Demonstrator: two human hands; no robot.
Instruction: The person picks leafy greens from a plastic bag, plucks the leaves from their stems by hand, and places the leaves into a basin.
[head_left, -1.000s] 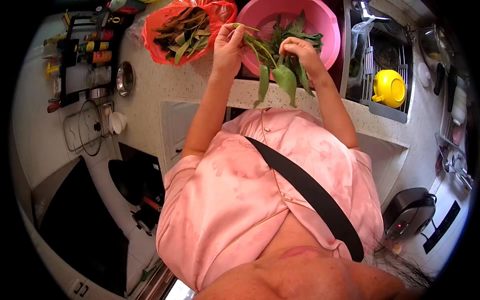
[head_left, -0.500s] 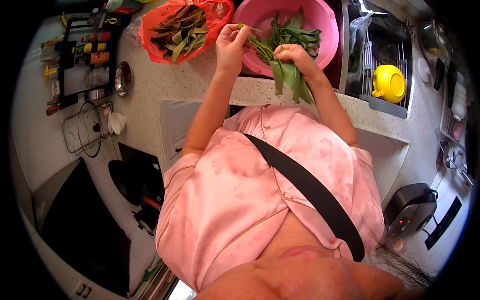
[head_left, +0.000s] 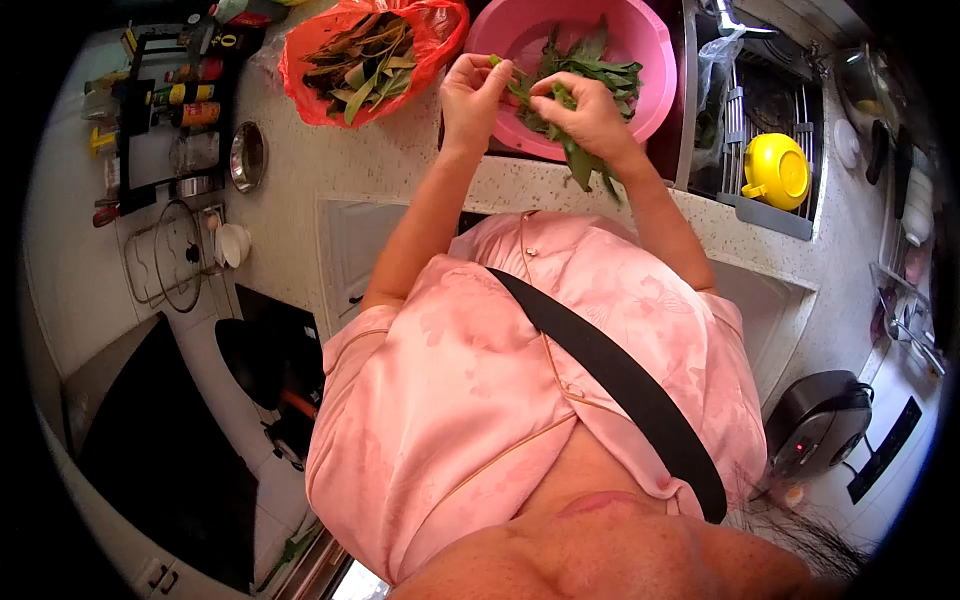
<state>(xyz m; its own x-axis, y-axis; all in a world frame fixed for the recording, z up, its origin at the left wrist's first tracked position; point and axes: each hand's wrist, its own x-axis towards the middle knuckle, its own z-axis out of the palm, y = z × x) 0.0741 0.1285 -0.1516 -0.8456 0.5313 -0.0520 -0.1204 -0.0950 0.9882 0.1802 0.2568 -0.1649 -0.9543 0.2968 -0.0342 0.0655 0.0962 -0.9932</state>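
Observation:
Over the near left rim of a pink basin (head_left: 655, 60), my left hand (head_left: 474, 105) pinches the end of a green stem. My right hand (head_left: 588, 115) is closed on the leafy greens (head_left: 580, 168), whose long leaves hang below its fingers toward the counter edge. The two hands are close together but apart. More dark green leaves (head_left: 600, 72) lie inside the basin behind my right hand. Left of my left hand stands an open red plastic bag (head_left: 435, 45) holding long green and brownish leaves (head_left: 360, 65).
The basin sits beside a sink rack with a yellow pot (head_left: 776, 172) on the right. A metal bowl (head_left: 247, 157) stands on the speckled counter (head_left: 290, 165) at left, near a rack of bottles (head_left: 195, 115). A dark rice cooker (head_left: 820, 425) is at lower right.
My right hand has moved a little left and up, closer to my left hand, and its fingers have turned over the greens. The hanging leaves have shifted with it.

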